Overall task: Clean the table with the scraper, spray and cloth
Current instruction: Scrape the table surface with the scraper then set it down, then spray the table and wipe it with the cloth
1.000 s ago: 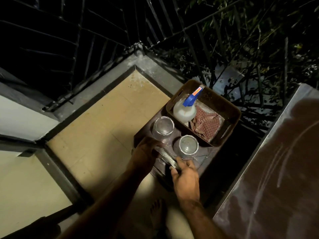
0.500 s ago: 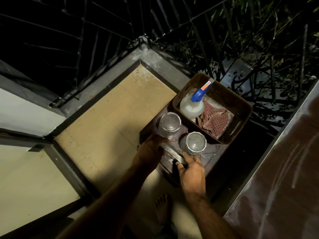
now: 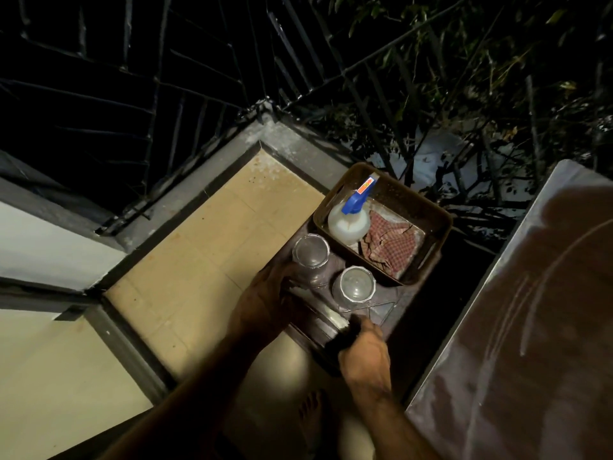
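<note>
Dim balcony at night, seen from above. A small dark stool (image 3: 386, 313) carries the gear; the big brown tabletop (image 3: 530, 327) w/ pale smears fills the right side, well apart from both hands.

R hand (image 3: 365, 351) is at the stool's near edge, grip closed round the scraper's dark handle. The scraper (image 3: 326, 315) lies across the stool's near-left part, pale blade pointing toward the left edge. L hand (image 3: 268, 302) is at the stool's left edge, fingers on or just over the blade end; too dark to tell if its grip is closed on it or only resting there.

Two clear glasses stand on the stool: one (image 3: 310, 254) near the left edge, just beyond the L hand; the other (image 3: 355, 287) near the middle, just beyond the scraper, approx. between the hands and the tray.

A brown tray (image 3: 441, 217) sits on the stool's far part. Inside: spray bottle (image 3: 348, 224) w/ blue trigger in the left corner, tilted, nozzle toward the far rim; red checked cloth (image 3: 389, 247) crumpled beside it on the right, touching the bottle.

A bare foot (image 3: 310, 416) shows on the tiled floor (image 3: 212, 247) below the stool's near edge. Railing (image 3: 185, 104) and foliage (image 3: 464, 94) beyond.
</note>
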{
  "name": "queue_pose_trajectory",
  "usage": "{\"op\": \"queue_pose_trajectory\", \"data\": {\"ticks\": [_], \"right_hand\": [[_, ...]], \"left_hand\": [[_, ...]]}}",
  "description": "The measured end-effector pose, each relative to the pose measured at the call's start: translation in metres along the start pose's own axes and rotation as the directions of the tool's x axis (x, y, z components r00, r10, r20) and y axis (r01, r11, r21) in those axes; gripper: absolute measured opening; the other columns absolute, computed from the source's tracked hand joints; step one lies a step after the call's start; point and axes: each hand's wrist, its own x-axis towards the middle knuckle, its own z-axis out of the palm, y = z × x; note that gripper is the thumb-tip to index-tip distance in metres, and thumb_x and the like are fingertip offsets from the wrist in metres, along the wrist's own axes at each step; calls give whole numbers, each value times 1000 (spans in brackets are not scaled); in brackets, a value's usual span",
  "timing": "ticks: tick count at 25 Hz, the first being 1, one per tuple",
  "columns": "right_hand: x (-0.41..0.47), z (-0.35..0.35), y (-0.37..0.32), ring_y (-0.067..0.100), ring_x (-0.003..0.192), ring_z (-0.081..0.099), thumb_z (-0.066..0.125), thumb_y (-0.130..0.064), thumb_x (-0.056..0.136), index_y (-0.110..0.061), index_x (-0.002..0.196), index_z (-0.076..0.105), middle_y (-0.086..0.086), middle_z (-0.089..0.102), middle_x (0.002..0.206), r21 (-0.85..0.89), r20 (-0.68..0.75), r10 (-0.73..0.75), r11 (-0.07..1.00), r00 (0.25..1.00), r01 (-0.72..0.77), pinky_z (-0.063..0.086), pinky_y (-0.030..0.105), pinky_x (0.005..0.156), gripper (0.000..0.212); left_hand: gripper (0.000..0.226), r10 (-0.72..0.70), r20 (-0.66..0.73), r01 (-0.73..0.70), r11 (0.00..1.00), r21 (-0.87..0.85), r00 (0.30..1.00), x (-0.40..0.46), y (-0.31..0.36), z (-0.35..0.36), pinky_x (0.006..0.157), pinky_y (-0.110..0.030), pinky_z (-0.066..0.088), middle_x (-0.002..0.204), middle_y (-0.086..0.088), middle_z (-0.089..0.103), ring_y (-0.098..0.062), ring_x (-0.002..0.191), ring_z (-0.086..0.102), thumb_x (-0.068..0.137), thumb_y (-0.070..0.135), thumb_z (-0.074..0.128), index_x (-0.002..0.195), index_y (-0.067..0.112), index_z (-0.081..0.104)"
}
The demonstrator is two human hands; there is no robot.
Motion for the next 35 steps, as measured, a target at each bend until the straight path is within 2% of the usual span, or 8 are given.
{"op": "queue_pose_trajectory", "data": {"ticks": [6, 13, 15, 17, 23, 29, 32, 35], "right_hand": [[-15, -48, -16, 23, 122, 55, 66, -9, 77, -21, 136, 54, 1, 51, 134, -72, -39, -74, 995, 996, 71, 40, 29, 106, 61], [1, -110, -47, 24, 103, 65, 59, -14, 83, -20, 111, 69, 3, 66, 111, -166, -247, -222, 969, 943, 185, 48, 30, 96, 31], [13, -122, -51, 27, 100, 65, 58, -13, 82, -15, 106, 69, 7, 66, 106, -196, -284, -261, 958, 923, 211, 49, 32, 92, 27], [28, -130, -54, 27, 100, 64, 58, -13, 82, -12, 104, 69, 8, 65, 105, -205, -313, -279, 953, 908, 222, 49, 31, 91, 25], [76, -127, -63, 25, 125, 48, 57, -23, 90, -13, 125, 59, 7, 55, 131, -259, -243, -319, 932, 916, 256, 39, 32, 108, 37], [107, -123, -73, 24, 147, 21, 59, -27, 92, -14, 146, 41, 7, 29, 156, -344, -136, -349, 894, 927, 286, 19, 38, 119, 58], [124, -117, -71, 26, 150, 14, 59, -26, 92, -15, 147, 38, 7, 25, 160, -297, -143, -333, 913, 932, 280, 19, 40, 122, 60], [139, -110, -64, 26, 151, 11, 61, -28, 92, -17, 151, 32, 7, 18, 163, -283, -127, -320, 919, 939, 274, 16, 40, 123, 67]], "left_hand": [[39, 148, 101, -148, 989, -9, 984, 28, 30, -28, 91, -39, 54, 118, 1, 69, -19, 108, 65, 98, 45, 49, 123, 19, 63], [61, 124, 97, -119, 991, -56, 987, 58, 51, -32, 106, -34, 45, 136, 2, 58, -15, 124, 55, 89, 50, 61, 140, 21, 49], [67, 107, 67, -103, 993, -63, 992, 73, 59, -33, 106, -23, 37, 141, 2, 53, -14, 128, 51, 86, 42, 70, 144, 20, 45], [70, 105, 66, -102, 993, -52, 992, 86, 63, -29, 104, -25, 37, 142, 1, 51, -16, 130, 49, 85, 34, 75, 146, 20, 42], [67, 168, 70, -168, 986, 2, 983, 128, 70, -8, 104, -30, 39, 146, -2, 52, -22, 131, 50, 87, 30, 63, 148, 20, 40], [81, 201, 153, -213, 974, 71, 968, 161, 60, 10, 109, -38, 44, 152, -1, 47, -20, 135, 48, 89, 57, 62, 153, 18, 33], [82, 223, 138, -234, 970, 64, 965, 166, 59, 15, 94, -26, 46, 138, 3, 57, -11, 117, 56, 82, 68, 57, 147, 21, 41], [58, 250, 122, -254, 967, 23, 961, 168, 60, 20, 80, -22, 46, 112, 10, 62, -5, 94, 56, 90, 61, 59, 134, 23, 52]]}}
